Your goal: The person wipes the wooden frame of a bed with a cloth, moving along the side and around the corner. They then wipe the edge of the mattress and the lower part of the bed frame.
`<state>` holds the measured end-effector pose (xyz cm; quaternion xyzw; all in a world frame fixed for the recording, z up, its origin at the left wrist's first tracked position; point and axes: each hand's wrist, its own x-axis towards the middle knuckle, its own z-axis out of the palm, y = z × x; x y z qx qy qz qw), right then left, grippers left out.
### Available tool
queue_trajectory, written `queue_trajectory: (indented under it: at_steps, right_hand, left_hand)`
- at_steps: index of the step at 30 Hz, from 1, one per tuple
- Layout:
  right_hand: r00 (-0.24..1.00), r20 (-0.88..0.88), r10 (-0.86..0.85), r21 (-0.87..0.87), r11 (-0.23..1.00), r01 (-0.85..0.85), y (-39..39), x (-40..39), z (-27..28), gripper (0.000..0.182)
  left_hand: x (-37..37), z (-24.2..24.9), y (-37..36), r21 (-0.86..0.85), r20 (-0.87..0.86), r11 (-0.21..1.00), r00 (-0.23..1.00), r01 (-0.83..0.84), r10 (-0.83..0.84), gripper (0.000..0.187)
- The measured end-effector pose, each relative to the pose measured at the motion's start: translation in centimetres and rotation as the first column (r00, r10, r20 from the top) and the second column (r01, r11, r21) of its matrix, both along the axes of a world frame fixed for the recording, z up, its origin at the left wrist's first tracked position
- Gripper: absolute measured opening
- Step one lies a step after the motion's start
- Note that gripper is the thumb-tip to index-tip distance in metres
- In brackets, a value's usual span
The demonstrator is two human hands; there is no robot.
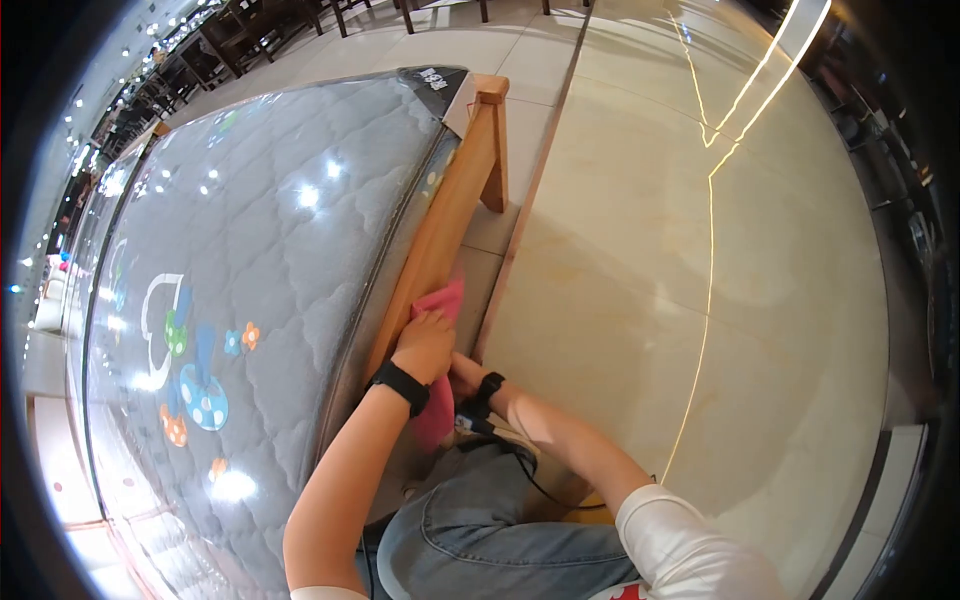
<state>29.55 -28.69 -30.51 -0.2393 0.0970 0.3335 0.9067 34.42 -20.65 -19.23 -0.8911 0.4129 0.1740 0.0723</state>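
Faded blue denim is seen at the bottom centre, where bent legs in jeans (500,545) are shown, with a white sleeve (670,530) at the lower right. A black cable (525,465) is looped beside the knee. From the lower left, a bare forearm is stretched toward the centre, and a black band (402,388) is worn at its wrist. The pink cloth (440,297), just below the centre of the frame, is grasped by the left hand (426,342), whose fingers are bent over it against the rail (437,240). The right hand (463,372) is placed just beside the left wrist, close to the cloth; it is partly hidden, so whether anything is gripped by it cannot be told. A dark band is worn on that wrist too.

The wooden rail is slanted up to a post (493,140) at the upper centre. The left half is filled by a grey quilted mattress (270,230), patterned with flowers and dotted shapes and marked by glare. The right half is taken up by glossy beige floor (800,280), crossed by a bright zigzag reflection. Farther off, dark chairs (250,45) are lined up along the top left.
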Motion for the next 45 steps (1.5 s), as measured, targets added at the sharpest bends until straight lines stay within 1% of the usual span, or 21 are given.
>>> queue_trajectory:
  at_steps: [2, 3, 6, 8, 10, 15, 18, 19, 22, 23, 26, 29, 31, 32, 34, 35, 38, 40, 41, 44, 45]
  right_hand:
    - [0.995, 0.015, 0.096, -0.02, 0.995, -0.095, 1.1, -2.0, 0.3, 0.046]
    - [0.987, 0.069, 0.148, -0.049, 0.988, -0.145, 1.6, -1.9, -1.3, 0.049]
    - [0.995, 0.087, 0.053, -0.041, 0.998, -0.05, 0.6, -0.5, -0.3, 0.043]
    - [0.989, 0.095, -0.113, -0.002, 0.994, 0.114, -0.2, 1.6, 0.3, 0.043]
    - [0.975, 0.165, -0.149, -0.131, 0.976, 0.172, -2.1, 4.2, 0.9, 0.049]
    - [0.972, 0.17, -0.164, -0.046, 0.984, 0.174, -7.0, 10.8, 0.5, 0.049]
    - [0.928, 0.232, -0.29, 0.038, 0.957, 0.289, -9.5, 15.7, -1.1, 0.047]
    - [0.903, 0.261, -0.341, 0.072, 0.94, 0.334, -10.2, 17.4, -1.7, 0.047]
    - [0.828, 0.341, -0.445, 0.115, 0.894, 0.433, -11.8, 21.0, -3.3, 0.046]
    - [0.825, 0.37, -0.427, 0.035, 0.894, 0.447, -12.3, 21.5, -3.3, 0.051]
    - [0.896, 0.248, -0.369, 0.05, 0.928, 0.369, -12.1, 20.7, -3.7, 0.054]
    - [0.954, 0.025, -0.299, 0.045, 0.954, 0.298, -10.1, 16.4, -2.1, 0.055]
    - [0.964, -0.122, -0.238, 0.047, 0.968, 0.245, -8.7, 12.9, -1.3, 0.055]
    - [0.972, -0.078, -0.219, 0.034, 0.974, 0.222, -8.2, 11.6, -1.6, 0.055]
    - [0.984, 0.011, -0.176, 0.008, 0.984, 0.176, -7.4, 10.1, -2.1, 0.056]
    - [0.976, 0.032, -0.217, 0.02, 0.976, 0.216, -7.4, 10.1, -2.4, 0.056]
    - [0.944, 0.104, -0.314, 0.088, 0.948, 0.306, -8.8, 11.4, -1.1, 0.054]
    - [0.919, 0.168, -0.358, 0.171, 0.928, 0.331, -11.0, 12.6, 0.4, 0.052]
    - [0.918, 0.094, -0.385, 0.194, 0.912, 0.363, -12.1, 12.4, 1.6, 0.046]
    - [0.803, 0.187, -0.566, 0.015, 0.819, 0.573, -12.9, 13.7, 1.0, 0.044]
    - [0.776, 0.196, -0.6, 0.022, 0.793, 0.608, -13.7, 14.3, 0.9, 0.044]
  left_hand:
    - [-0.8, 0.1, 0.9, 0.007, -0.031, 1.0, 0.999, 0.012, -0.012, 0.03]
    - [-1.4, 0.0, 1.4, 0.013, -0.051, 1.0, 0.998, 0.022, -0.021, 0.029]
    - [-1.4, 0.4, 1.4, -0.028, 0.058, 0.998, 0.997, 0.049, -0.048, 0.037]
    - [-0.8, 0.5, 0.6, -0.078, 0.194, 0.995, 0.98, 0.055, -0.039, 0.044]
    - [0.6, 0.6, -0.9, -0.089, 0.268, 0.995, 0.963, 0.043, -0.017, 0.051]
    - [5.3, 0.0, -5.8, -0.105, 0.307, 0.993, 0.947, -0.063, 0.092, 0.063]
    - [9.1, -2.9, -8.5, -0.158, 0.435, 0.985, 0.89, -0.074, 0.137, 0.067]
    - [10.0, -2.5, -9.7, -0.126, 0.447, 0.988, 0.883, -0.093, 0.141, 0.07]
    - [12.1, -1.2, -12.7, -0.057, 0.432, 0.984, 0.885, -0.168, 0.176, 0.067]
    - [12.2, -0.6, -12.9, -0.067, 0.38, 0.984, 0.907, -0.167, 0.18, 0.064]
    - [12.8, -2.1, -12.2, -0.126, 0.436, 0.989, 0.892, -0.072, 0.121, 0.059]
    - [11.5, -1.5, -11.6, -0.04, 0.315, 0.996, 0.945, -0.082, 0.09, 0.055]
    - [10.7, -1.5, -11.1, 0.074, 0.186, 0.994, 0.98, -0.081, 0.066, 0.053]
    - [10.2, -1.4, -10.7, 0.13, 0.118, 0.989, 0.991, -0.076, 0.06, 0.053]
    - [8.9, -0.7, -9.9, 0.121, 0.087, 0.991, 0.995, -0.055, 0.045, 0.053]
    - [8.5, -0.3, -9.5, 0.119, 0.071, 0.992, 0.997, -0.046, 0.038, 0.053]
    - [8.3, 0.5, -8.7, -0.106, 0.207, 0.994, 0.978, 0.0, 0.022, 0.054]
    - [8.6, 1.8, -9.0, -0.12, 0.191, 0.993, 0.981, -0.019, 0.042, 0.054]
    - [8.8, 2.6, -9.1, -0.124, 0.174, 0.992, 0.984, -0.01, 0.032, 0.055]
    - [9.8, 5.6, -10.0, -0.076, 0.102, 0.997, 0.995, 0.016, -0.009, 0.059]
    - [10.0, 6.4, -10.4, -0.066, 0.083, 0.998, 0.996, 0.021, -0.016, 0.059]
